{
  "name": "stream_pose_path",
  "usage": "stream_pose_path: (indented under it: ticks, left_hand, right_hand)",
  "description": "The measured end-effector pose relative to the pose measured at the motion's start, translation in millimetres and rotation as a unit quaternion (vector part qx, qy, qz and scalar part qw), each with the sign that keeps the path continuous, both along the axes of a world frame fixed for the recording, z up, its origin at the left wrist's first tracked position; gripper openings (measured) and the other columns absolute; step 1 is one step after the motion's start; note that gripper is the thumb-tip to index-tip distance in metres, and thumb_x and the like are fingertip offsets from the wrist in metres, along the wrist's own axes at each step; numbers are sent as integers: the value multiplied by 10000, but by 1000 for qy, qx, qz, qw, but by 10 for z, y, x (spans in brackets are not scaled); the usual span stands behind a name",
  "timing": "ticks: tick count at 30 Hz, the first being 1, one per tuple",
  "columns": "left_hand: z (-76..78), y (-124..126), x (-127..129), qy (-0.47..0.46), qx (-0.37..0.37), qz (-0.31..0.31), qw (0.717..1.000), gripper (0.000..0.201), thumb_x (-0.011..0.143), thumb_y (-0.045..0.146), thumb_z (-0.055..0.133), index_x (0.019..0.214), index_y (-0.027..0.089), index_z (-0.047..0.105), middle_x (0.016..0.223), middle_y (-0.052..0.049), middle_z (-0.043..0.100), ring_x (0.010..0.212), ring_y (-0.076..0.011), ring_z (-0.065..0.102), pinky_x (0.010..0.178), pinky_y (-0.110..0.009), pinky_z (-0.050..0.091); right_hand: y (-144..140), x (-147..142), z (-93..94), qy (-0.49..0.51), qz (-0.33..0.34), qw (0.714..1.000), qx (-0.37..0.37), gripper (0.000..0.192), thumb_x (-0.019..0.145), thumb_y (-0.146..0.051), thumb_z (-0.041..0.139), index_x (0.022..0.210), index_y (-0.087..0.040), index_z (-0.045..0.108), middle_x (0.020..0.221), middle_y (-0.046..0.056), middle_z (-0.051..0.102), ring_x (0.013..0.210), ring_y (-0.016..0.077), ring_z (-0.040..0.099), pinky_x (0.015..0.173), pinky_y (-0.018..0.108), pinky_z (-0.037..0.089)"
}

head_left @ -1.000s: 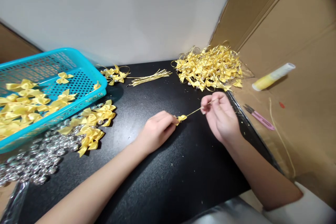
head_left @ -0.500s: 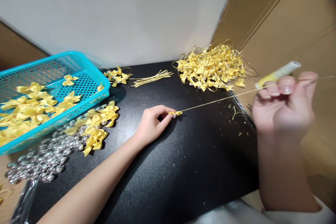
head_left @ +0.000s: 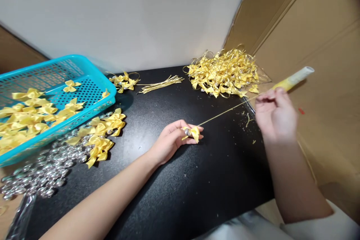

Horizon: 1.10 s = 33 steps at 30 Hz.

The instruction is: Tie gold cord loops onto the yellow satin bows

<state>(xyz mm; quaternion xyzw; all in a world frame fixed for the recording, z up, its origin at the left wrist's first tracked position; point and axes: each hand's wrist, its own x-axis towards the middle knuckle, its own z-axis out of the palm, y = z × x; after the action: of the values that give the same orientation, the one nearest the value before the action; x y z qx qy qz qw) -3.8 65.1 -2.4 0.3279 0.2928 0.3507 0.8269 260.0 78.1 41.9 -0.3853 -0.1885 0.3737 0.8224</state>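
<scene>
While our left hand (head_left: 171,142) pinched a yellow bow (head_left: 194,133) at table (head_left: 197,191) centre, our right hand (head_left: 275,114), at 3 o'clock from it, gripped the gold string (head_left: 227,110) running taut from the bow. Basket (head_left: 92,78) sat at 9 o'clock, finished pile (head_left: 225,73) at 1 o'clock.

Two bare forearms and hands, no rings, watches or bracelets. Left hand (head_left: 171,142) slim, with short unpainted fingernails. Right hand (head_left: 275,114) likewise bare, nails short and plain. No sleeves over either forearm up to the bottom edge of the view. Pale grey-white, slightly shiny cloth of a garment (head_left: 253,225) at the bottom edge, below the right forearm.
</scene>
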Motion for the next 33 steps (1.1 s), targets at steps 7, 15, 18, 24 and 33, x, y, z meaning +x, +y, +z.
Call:
stream_pose_path:
  ticks: [7, 15, 18, 24, 33]
  left_hand:
    - [-12, 84, -40, -31, -64, 99, 993, 126, 693, 131, 604, 736, 177, 494, 828, -58, 771, 668, -140, 721, 633, -231, 587]
    - [1, 79, 2, 2, -63, 118, 991, 119, 830, 180, 622, 940, 140, 600, 792, -83, 756, 642, -134, 707, 629, -229, 589]
    - [-3, 78, -10, -5, -61, 110, 992, 195, 824, 226, 680, 984, 126, 632, 807, -91, 760, 648, -137, 709, 640, -233, 594]
    - [-22, 78, -27, -6, -51, 96, 994, 355, 700, 314, 836, 950, 118, 678, 818, -82, 770, 658, -136, 714, 654, -226, 593]
    - [-23, 43, -30, 30, -8, 22, 999, 332, 607, 188, 878, 860, 126, 671, 775, -51, 773, 603, -105, 697, 608, -185, 555]
  right_hand:
    - [26, -176, -190, 129, 64, 977, -154, 369, 1016, -67, 322, 685, -163, 456, 577, -72, 391, 490, 30, 453, 545, 112, 506]
    - [13, -230, -209, 138, 78, 974, -161, 356, 1012, -46, 312, 707, -158, 460, 549, -77, 405, 480, 26, 468, 530, 120, 524]
    - [20, -218, -219, 137, 70, 974, -165, 354, 1012, -46, 309, 712, -159, 459, 549, -78, 407, 470, 28, 466, 524, 123, 523]
    - [25, -234, -235, 134, 66, 973, -178, 343, 1009, -45, 315, 720, -163, 457, 547, -82, 391, 462, 29, 468, 528, 121, 521]
    - [50, -154, -254, 115, 26, 976, -181, 356, 1027, -74, 313, 704, -181, 417, 521, -102, 304, 465, 32, 465, 580, 123, 525]
